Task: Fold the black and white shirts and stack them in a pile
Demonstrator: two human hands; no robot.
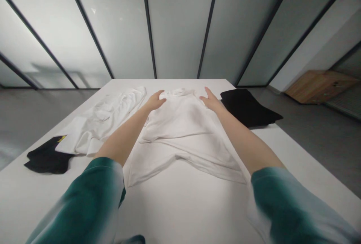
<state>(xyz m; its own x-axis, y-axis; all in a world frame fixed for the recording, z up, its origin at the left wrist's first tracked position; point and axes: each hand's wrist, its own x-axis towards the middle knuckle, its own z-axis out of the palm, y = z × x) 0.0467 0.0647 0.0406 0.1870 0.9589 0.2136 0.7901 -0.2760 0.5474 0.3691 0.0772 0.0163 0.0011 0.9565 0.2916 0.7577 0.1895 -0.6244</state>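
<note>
Although the fingers (161, 96) of the left hand (153, 101) reach the collar of a white T-shirt (180, 123), they are spread open and pinch no cloth. The fingers (207, 94) of the right hand (212, 101) are open in the same way at the opposite shoulder, with nothing gathered between them (how hard either hand presses cannot be told from this view). The shirt lies flat in the middle of a white surface (180, 210), collar at the far side and rumpled hem toward the person. Bare forearms lead back to green-and-white sleeves (84, 202).

Left of the shirt lies a crumpled white garment (104, 119), with a black garment (47, 159) bearing a small yellow tag (61, 138) just beside its near end. Right of the shirt, touching distance from the right hand's side, sits a folded black cloth (248, 108). Beyond the surface rise frosted glass panels (177, 29) in dark frames, and a low wooden cabinet (318, 86) stands on the grey floor (316, 150) to the right.
</note>
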